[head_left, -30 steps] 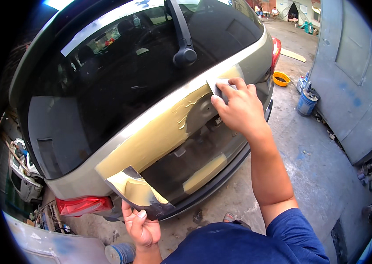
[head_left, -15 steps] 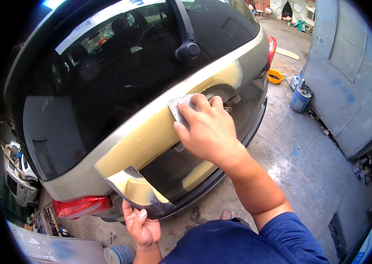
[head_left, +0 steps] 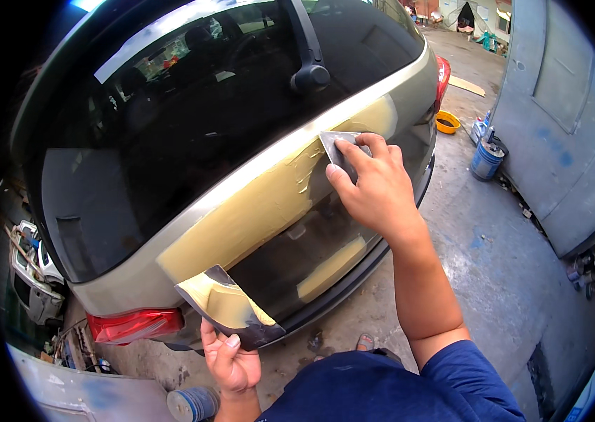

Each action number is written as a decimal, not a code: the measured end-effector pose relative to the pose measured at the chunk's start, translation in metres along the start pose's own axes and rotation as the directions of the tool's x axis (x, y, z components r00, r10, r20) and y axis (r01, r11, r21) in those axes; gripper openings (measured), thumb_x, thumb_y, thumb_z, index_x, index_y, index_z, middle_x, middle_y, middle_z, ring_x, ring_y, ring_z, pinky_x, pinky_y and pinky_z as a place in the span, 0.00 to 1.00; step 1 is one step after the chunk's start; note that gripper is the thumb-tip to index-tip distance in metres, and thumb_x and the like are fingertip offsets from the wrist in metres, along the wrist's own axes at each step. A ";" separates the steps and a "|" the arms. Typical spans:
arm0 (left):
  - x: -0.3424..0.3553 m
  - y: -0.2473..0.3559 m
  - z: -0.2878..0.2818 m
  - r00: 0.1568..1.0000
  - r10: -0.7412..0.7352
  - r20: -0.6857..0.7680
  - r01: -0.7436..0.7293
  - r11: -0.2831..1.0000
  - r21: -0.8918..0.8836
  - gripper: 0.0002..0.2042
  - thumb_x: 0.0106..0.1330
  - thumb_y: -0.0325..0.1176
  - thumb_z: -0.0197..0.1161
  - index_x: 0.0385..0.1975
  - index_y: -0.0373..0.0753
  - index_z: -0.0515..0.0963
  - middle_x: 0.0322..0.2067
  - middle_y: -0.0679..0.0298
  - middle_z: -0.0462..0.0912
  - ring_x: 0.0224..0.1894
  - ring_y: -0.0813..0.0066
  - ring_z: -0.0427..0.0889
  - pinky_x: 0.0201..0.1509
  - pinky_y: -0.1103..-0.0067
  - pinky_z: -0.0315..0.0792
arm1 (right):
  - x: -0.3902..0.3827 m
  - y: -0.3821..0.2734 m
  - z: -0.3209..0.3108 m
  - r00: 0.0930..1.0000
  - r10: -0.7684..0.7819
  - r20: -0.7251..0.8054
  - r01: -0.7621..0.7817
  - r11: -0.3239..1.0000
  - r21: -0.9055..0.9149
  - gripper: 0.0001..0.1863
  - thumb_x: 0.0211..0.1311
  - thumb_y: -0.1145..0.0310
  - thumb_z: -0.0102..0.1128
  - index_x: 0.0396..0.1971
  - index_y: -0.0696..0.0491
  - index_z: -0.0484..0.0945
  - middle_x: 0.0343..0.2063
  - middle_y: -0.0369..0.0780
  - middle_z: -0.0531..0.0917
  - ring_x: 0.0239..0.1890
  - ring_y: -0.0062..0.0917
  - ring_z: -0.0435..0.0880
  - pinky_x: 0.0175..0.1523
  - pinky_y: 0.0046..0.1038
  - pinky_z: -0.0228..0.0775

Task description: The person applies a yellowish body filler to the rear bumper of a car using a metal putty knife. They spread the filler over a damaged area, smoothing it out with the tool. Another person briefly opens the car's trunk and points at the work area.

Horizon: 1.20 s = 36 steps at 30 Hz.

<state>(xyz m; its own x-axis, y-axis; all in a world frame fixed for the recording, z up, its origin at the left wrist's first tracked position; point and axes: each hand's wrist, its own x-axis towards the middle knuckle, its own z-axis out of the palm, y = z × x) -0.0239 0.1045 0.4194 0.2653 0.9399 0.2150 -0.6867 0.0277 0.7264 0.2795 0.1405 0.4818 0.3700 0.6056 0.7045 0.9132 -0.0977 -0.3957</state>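
Note:
My right hand point(head_left: 382, 190) grips a flat grey putty spreader point(head_left: 334, 146), fingers on its face and thumb at its edge. The spreader's blade lies against the tailgate at the right end of a broad band of yellow body filler point(head_left: 241, 214). Ridges show in the filler near the blade. Low at the left, my left hand point(head_left: 232, 362) pinches the lower edge of a dark, bent mixing board point(head_left: 264, 332) loaded with yellow filler point(head_left: 221, 304). The board is held in front of the tailgate's lower left part. Whether it touches the car cannot be seen.
The car's rear window point(head_left: 163, 162) and wiper point(head_left: 309, 77) are above the filler. A red tail light point(head_left: 132, 325) is at left. Blue buckets point(head_left: 486, 160) and a yellow basin point(head_left: 446, 123) stand on the floor at right, near a grey metal panel point(head_left: 558, 126). Another bucket point(head_left: 192, 406) stands near my left arm.
My right hand has moved the spreader rightward and slightly up along the tailgate, uncovering ridged filler behind it. My left hand and the board stay nearly in place; the view has shifted slightly.

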 end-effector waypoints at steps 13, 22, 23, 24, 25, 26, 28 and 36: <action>0.000 -0.001 0.002 1.000 0.011 -0.005 -0.011 1.000 0.000 0.32 0.53 0.17 0.48 0.64 0.36 0.59 0.60 0.53 0.67 0.63 0.58 0.68 0.67 0.61 0.63 | -0.020 -0.065 -0.003 0.975 -0.213 0.062 0.205 0.972 0.120 0.20 0.51 0.58 0.61 0.44 0.52 0.79 0.43 0.46 0.76 0.40 0.42 0.73 0.41 0.35 0.73; -0.002 -0.001 0.002 1.000 -0.013 0.010 0.013 1.000 -0.013 0.32 0.53 0.18 0.48 0.64 0.36 0.59 0.60 0.53 0.67 0.63 0.58 0.67 0.67 0.62 0.63 | -0.004 -0.036 -0.003 0.989 -0.144 0.043 0.147 0.986 -0.074 0.18 0.53 0.58 0.60 0.41 0.52 0.81 0.41 0.46 0.76 0.40 0.42 0.74 0.40 0.35 0.75; -0.003 -0.001 0.002 1.000 -0.007 0.006 0.007 1.000 -0.011 0.32 0.53 0.18 0.48 0.64 0.36 0.59 0.60 0.53 0.67 0.63 0.58 0.67 0.67 0.62 0.63 | -0.007 -0.045 -0.002 0.985 -0.166 0.053 0.169 0.984 -0.061 0.18 0.52 0.58 0.60 0.40 0.53 0.81 0.40 0.45 0.76 0.40 0.41 0.74 0.38 0.35 0.75; -0.002 -0.002 0.002 1.000 -0.004 0.006 0.004 1.000 -0.010 0.32 0.53 0.18 0.48 0.64 0.36 0.59 0.60 0.53 0.67 0.63 0.58 0.67 0.67 0.62 0.63 | -0.011 -0.055 -0.003 0.979 -0.175 0.101 0.180 0.983 -0.043 0.19 0.51 0.59 0.61 0.42 0.54 0.80 0.40 0.45 0.76 0.41 0.41 0.74 0.38 0.35 0.75; -0.001 -0.002 0.003 1.000 -0.003 -0.001 0.003 1.000 -0.006 0.32 0.53 0.18 0.48 0.64 0.36 0.59 0.60 0.53 0.67 0.63 0.58 0.67 0.67 0.62 0.63 | -0.014 -0.065 -0.001 0.976 -0.195 0.098 0.197 0.980 -0.012 0.20 0.51 0.59 0.61 0.42 0.54 0.80 0.41 0.45 0.76 0.41 0.41 0.73 0.38 0.35 0.74; 0.000 -0.002 0.003 1.000 -0.001 -0.008 0.001 1.000 -0.002 0.32 0.53 0.18 0.48 0.64 0.36 0.59 0.60 0.53 0.67 0.63 0.58 0.67 0.67 0.62 0.64 | -0.018 -0.072 0.002 0.972 -0.214 0.095 0.212 0.977 0.021 0.20 0.50 0.59 0.62 0.43 0.54 0.80 0.41 0.45 0.76 0.40 0.41 0.73 0.38 0.35 0.74; -0.001 -0.002 0.003 1.000 0.001 -0.015 -0.001 1.000 0.001 0.32 0.53 0.18 0.48 0.64 0.36 0.59 0.60 0.53 0.67 0.63 0.58 0.67 0.66 0.62 0.64 | -0.023 -0.072 0.004 0.971 -0.230 0.071 0.222 0.970 0.104 0.21 0.50 0.58 0.62 0.44 0.53 0.80 0.43 0.45 0.75 0.41 0.41 0.73 0.40 0.35 0.73; -0.003 0.003 -0.001 1.000 -0.004 -0.017 0.004 1.000 -0.001 0.32 0.53 0.18 0.48 0.63 0.36 0.59 0.60 0.53 0.68 0.62 0.59 0.68 0.66 0.62 0.64 | -0.010 -0.014 0.008 0.992 -0.095 -0.085 0.098 0.995 0.023 0.20 0.54 0.61 0.61 0.47 0.51 0.78 0.47 0.46 0.73 0.46 0.44 0.71 0.47 0.41 0.70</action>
<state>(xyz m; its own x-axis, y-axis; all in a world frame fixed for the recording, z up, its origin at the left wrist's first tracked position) -0.0278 0.1018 0.4198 0.2566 0.9453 0.2015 -0.6864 0.0314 0.7266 0.2615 0.1422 0.4758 0.2945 0.5424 0.7868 0.9408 -0.0198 -0.3385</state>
